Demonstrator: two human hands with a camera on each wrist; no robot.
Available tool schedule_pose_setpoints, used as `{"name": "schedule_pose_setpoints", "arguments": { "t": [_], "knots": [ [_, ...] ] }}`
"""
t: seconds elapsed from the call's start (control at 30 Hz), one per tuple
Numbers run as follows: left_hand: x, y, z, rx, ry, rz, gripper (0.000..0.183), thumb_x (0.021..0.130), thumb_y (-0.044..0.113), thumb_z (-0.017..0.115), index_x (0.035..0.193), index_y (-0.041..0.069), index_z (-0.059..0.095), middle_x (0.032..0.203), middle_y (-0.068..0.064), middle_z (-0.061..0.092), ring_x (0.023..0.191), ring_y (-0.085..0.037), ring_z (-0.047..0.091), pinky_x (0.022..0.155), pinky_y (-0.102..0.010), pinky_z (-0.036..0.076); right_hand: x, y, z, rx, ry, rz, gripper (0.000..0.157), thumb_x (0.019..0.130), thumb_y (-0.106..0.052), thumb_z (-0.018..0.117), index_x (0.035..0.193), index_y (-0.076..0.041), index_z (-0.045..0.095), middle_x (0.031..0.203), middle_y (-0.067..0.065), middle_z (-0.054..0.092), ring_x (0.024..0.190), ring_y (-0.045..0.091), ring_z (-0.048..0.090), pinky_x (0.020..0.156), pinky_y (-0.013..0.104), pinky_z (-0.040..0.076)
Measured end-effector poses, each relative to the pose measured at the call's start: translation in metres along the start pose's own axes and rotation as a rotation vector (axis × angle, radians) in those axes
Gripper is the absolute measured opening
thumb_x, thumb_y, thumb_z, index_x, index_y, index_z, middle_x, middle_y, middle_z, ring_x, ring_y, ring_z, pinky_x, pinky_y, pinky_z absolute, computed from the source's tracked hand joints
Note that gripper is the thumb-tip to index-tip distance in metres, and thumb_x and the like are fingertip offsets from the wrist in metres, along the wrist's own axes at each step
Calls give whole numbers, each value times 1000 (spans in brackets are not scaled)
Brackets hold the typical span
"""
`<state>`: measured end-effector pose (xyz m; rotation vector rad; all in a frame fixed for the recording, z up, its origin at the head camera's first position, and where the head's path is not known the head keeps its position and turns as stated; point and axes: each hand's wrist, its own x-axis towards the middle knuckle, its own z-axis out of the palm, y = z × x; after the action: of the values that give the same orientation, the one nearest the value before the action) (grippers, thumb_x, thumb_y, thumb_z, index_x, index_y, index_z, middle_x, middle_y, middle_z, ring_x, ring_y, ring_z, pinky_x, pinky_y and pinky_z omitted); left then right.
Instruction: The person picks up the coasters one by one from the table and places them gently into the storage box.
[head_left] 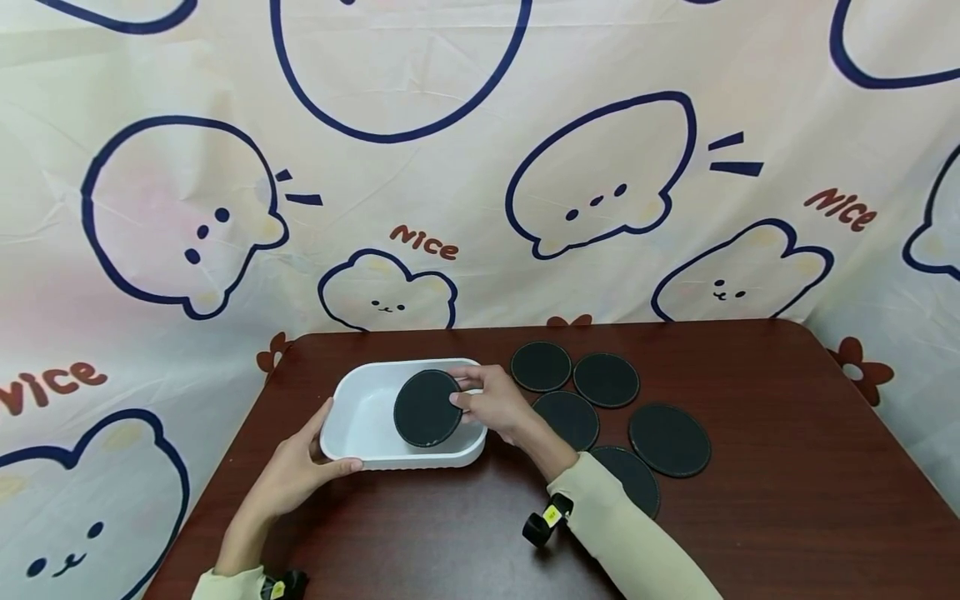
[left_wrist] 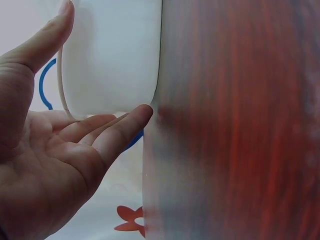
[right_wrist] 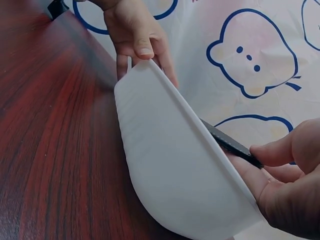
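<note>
My right hand (head_left: 498,404) pinches a round black coaster (head_left: 427,408) by its right edge. The coaster is over the white plastic tray (head_left: 363,408), tilted; in the right wrist view the coaster (right_wrist: 232,142) slants down past the tray's rim, thumb on its upper face and fingers beneath. My left hand (head_left: 296,467) holds the tray's left end, thumb at the near rim and fingers around the end wall. In the left wrist view, fingertips touch the lower corner of the tray (left_wrist: 115,55).
To the right of the tray, several more black coasters (head_left: 670,440) lie flat on the dark brown table (head_left: 787,500), partly covered by my right forearm. A cartoon-printed cloth (head_left: 480,183) hangs behind the table's far edge.
</note>
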<state>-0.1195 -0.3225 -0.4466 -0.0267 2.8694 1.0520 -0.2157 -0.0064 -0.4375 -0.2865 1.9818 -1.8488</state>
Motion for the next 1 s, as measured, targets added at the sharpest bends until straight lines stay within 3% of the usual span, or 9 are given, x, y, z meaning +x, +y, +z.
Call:
{"name": "schedule_pose_setpoints", "arguments": {
  "t": [0.13,0.3,0.5,0.6,1.0],
  "knots": [
    [0,0,-1,6,-3,-2,126,84,50,91,172,3,13,169,-34,33,138,-50,59,110,-60,53,0,-2,3,-90,11,-20,44,102,-1,69,145,-10,67,135,21,68,104,24,75,85,37,67],
    [-1,0,-1,8,-9,-1,126,85,50,91,172,3,12,168,-34,34,135,-47,62,107,-56,57,-4,-5,7,-280,39,-88,42,102,-6,71,143,-11,70,137,17,72,124,32,72,98,44,63],
    [-1,0,0,2,-11,4,126,85,49,91,172,3,12,168,-35,35,134,-47,63,106,-56,58,-11,-11,7,-458,94,-227,48,102,-10,72,149,-8,64,152,17,64,139,34,64,110,51,56],
    [-1,-1,0,3,-7,7,126,85,48,91,172,3,12,168,-34,35,134,-47,63,105,-55,58,-15,-13,4,-448,108,-261,49,103,-11,72,150,-8,63,154,17,62,142,37,61,111,52,55],
    [-1,0,1,5,-8,15,125,85,48,90,172,3,12,168,-34,35,136,-49,61,108,-59,56,-27,-9,-25,-284,48,-211,48,104,-19,72,150,-14,63,150,15,66,135,31,68,108,48,58]
  ]
}}
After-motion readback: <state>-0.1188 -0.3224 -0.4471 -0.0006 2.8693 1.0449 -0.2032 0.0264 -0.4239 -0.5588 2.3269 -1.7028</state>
